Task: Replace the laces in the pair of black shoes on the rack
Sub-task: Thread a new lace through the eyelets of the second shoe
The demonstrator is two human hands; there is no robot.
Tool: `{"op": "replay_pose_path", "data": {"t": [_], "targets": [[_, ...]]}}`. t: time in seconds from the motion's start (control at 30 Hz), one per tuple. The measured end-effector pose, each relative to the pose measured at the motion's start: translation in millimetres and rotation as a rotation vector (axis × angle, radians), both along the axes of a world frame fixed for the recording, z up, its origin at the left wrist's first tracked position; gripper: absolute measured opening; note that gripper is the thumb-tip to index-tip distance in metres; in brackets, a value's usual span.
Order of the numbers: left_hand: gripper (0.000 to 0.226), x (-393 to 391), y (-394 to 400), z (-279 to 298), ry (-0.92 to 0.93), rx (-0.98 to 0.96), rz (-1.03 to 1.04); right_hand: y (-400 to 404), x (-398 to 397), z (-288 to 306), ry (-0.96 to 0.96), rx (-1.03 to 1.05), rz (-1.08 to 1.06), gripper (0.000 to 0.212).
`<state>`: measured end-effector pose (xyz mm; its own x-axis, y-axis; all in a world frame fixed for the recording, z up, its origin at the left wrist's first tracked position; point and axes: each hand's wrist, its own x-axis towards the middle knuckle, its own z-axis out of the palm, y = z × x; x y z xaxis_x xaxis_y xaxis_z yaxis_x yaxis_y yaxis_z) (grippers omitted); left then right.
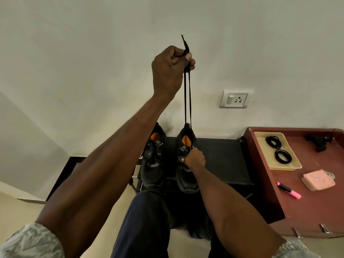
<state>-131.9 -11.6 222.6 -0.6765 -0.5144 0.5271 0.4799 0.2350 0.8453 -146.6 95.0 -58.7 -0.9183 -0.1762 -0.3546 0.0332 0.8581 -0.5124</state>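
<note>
1. Containers. Beige tray sits on the maroon table, at approx. 3 o'clock in view. Contents: two coiled black laces, upper coil and lower coil, close together but apart. Outside the tray, on the table: pink pouch at 4 o'clock from tray, pink highlighter just beside the pouch, w/ black cap end pointing to 10 o'clock; a dark item near the table's far edge, type cannot be told.

2. Task items. Two black shoes on the black rack, centre of view, heels toward the wall. Left shoe and right shoe stand side by side, narrow gap btwn them; orange insoles visible in both.

3. Hands. Left hand is raised at 12 o'clock above the shoes, fingers curled tight into a fist around both strands of a black lace; the strands run taut down to the right shoe's collar, and a short lace tip sticks up out of the fist. Right hand grips the right shoe at mid-upper, fingers curled over the eyelet area, thumb on the left side.

4. Edges / room. Rack's right end touches or nearly touches the table's left edge. Rack top is bare from the right shoe over to 3 o'clock. Person's knee is just in front of the rack's near edge. Wall socket sits on the wall at 1 o'clock, well apart from the lace.
</note>
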Motion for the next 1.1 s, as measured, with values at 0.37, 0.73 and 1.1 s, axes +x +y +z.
{"op": "replay_pose_path", "data": {"t": [0.37,0.73,1.1], "targets": [[0.015,-9,15,-4,-0.008,0.023,-0.062,3,-6,-14,-0.026,0.009,0.038,0.055],[0.006,6,5,2,-0.164,0.04,-0.128,21,-36,128,0.298,-0.372,0.005,0.025],[0.003,40,15,7,-0.259,-0.047,-0.025,28,-4,285,0.395,-0.865,0.18,0.012]]}}
